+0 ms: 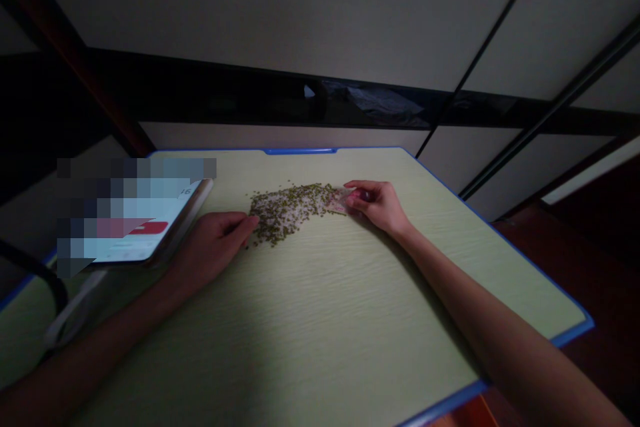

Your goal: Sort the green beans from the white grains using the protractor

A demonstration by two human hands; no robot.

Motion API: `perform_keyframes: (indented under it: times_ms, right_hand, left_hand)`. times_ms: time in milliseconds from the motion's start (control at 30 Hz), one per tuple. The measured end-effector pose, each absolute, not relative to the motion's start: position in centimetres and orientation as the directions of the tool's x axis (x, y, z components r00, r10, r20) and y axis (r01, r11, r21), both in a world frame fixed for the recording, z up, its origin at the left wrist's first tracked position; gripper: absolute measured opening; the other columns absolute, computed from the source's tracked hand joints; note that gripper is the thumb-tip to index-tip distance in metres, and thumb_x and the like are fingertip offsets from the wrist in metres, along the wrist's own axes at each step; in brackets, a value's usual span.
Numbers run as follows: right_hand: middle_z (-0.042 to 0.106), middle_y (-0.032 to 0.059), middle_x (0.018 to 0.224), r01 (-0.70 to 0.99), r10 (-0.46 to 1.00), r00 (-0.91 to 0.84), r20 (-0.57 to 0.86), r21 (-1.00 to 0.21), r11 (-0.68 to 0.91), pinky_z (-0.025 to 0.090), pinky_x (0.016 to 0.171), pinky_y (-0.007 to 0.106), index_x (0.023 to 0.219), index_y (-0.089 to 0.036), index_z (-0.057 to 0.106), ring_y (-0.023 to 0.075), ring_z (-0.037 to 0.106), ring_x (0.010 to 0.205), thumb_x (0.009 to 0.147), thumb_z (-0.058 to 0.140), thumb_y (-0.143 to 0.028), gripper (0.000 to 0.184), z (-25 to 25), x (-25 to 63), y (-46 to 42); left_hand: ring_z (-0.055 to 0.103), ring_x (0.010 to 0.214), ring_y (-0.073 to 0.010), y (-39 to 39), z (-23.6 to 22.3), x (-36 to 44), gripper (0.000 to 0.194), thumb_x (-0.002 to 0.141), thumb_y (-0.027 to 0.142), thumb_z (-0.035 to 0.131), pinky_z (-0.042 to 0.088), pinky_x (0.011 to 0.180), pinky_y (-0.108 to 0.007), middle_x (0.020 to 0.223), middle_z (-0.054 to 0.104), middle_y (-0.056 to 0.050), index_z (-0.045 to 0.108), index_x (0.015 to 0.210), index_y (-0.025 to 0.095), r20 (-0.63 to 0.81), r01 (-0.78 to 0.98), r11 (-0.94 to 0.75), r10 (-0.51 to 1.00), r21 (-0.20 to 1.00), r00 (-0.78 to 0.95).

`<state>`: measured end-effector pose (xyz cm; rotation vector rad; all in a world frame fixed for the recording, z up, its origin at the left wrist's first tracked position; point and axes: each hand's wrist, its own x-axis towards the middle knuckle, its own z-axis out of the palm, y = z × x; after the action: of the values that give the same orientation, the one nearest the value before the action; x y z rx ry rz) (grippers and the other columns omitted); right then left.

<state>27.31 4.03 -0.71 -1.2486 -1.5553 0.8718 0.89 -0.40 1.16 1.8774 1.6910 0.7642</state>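
Note:
A pile of mixed green beans and white rice grains (290, 207) lies spread on the pale green table (325, 320). My left hand (217, 243) rests flat on the table at the pile's left edge, fingers together and stretched toward the grains. My right hand (377, 203) sits at the pile's right edge. Its fingers are curled and pinched on a small pinkish thing (344, 199) that I cannot make out in the dim light.
A lit phone (150, 227) lies at the table's left, with a white cable (75, 313) below it. The table has a blue rim (570, 333); its right and front edges are close. A wall and dark rails stand behind.

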Motion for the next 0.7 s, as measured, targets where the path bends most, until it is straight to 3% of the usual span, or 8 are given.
perform_keyframes:
  times_ms: [367,700]
  right_hand:
    - [0.054,0.0007,0.058,0.401,0.963,-0.118,0.244,-0.875,0.271,0.037,0.046,0.023,0.090,-0.005,0.068,0.0081,0.043,0.049,0.061,0.062,-0.024,0.035,0.01,27.44,3.68]
    - [0.056,0.0012,0.060,0.380,0.953,-0.177,0.248,-0.875,0.298,0.041,0.050,0.024,0.091,-0.006,0.069,0.0097,0.046,0.052,0.062,0.064,-0.028,0.037,-0.27,27.79,3.66]
  left_hand:
    - [0.034,0.041,-0.0091,-0.75,1.72,1.17,0.038,0.075,0.044,0.041,0.025,0.046,-0.022,0.040,0.034,0.007,0.040,0.047,0.019,0.047,0.715,-0.082,0.997,0.695,0.068]
    - [0.033,0.042,-0.0088,-0.71,1.52,1.12,0.037,0.075,0.043,0.042,0.025,0.046,-0.022,0.041,0.033,0.008,0.039,0.047,0.019,0.042,0.710,-0.083,0.996,0.699,0.076]
